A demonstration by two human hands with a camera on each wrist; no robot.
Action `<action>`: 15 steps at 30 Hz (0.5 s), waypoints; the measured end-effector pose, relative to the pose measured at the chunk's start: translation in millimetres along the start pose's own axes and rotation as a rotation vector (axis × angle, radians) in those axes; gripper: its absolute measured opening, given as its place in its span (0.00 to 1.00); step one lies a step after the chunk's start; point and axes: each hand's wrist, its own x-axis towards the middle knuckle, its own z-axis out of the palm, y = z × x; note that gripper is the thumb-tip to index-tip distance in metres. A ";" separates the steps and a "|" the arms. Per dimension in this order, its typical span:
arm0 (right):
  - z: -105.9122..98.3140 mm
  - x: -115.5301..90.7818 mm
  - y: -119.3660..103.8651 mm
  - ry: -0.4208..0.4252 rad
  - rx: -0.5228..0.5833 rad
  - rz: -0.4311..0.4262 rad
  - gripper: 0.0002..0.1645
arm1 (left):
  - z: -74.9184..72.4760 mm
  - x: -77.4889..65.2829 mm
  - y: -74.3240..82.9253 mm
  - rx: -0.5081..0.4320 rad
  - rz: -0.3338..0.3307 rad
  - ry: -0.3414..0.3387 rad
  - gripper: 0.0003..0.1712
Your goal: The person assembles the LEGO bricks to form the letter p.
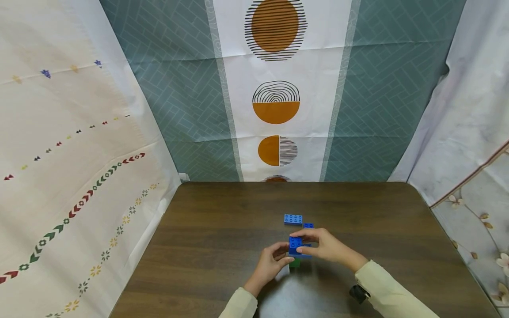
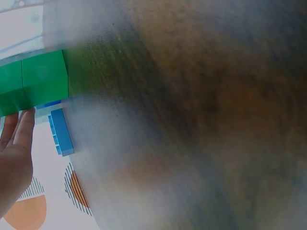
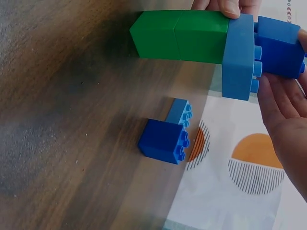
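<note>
My left hand (image 1: 268,265) grips a small stack from its left side. Two green toy bricks (image 3: 180,36) form its lower part, one above the other, and a longer light blue brick (image 3: 238,72) lies across the top. In the right wrist view, the left thumb presses where green meets light blue. My right hand (image 1: 328,247) pinches a dark blue brick (image 3: 278,48) between thumb and fingers, at the left end of the light blue brick. Studs show along the seam between these two. In the left wrist view, left fingers (image 2: 24,129) rest along the green side.
Beyond the hands, a light blue brick (image 1: 293,219) and a second dark blue brick (image 1: 308,225) stand on the brown wooden table (image 1: 207,229). Patterned cloths (image 1: 179,88) hang behind the table and at both sides. A black device (image 1: 359,293) is worn at the right wrist.
</note>
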 end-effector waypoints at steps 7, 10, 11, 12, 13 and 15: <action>3.1 -0.1 1.3 0.018 0.036 -0.032 0.22 | -2.6 -4.7 17.4 -0.002 0.005 -0.006 0.17; 4.7 -0.1 1.9 0.032 0.035 -0.034 0.22 | -2.2 -5.0 17.4 -0.011 0.009 -0.004 0.17; 5.3 0.0 1.8 0.036 0.036 -0.032 0.22 | -2.1 -5.0 17.2 -0.015 0.010 -0.004 0.17; 6.0 -0.3 1.7 0.041 0.041 -0.030 0.22 | -2.1 -5.0 17.3 -0.017 0.008 -0.003 0.17; 6.8 -0.3 1.5 0.046 0.046 -0.031 0.22 | -2.1 -5.1 17.1 -0.019 0.011 -0.003 0.17; 8.6 -0.3 0.5 0.055 0.037 -0.024 0.22 | -2.5 -5.3 16.5 -0.020 0.014 -0.003 0.17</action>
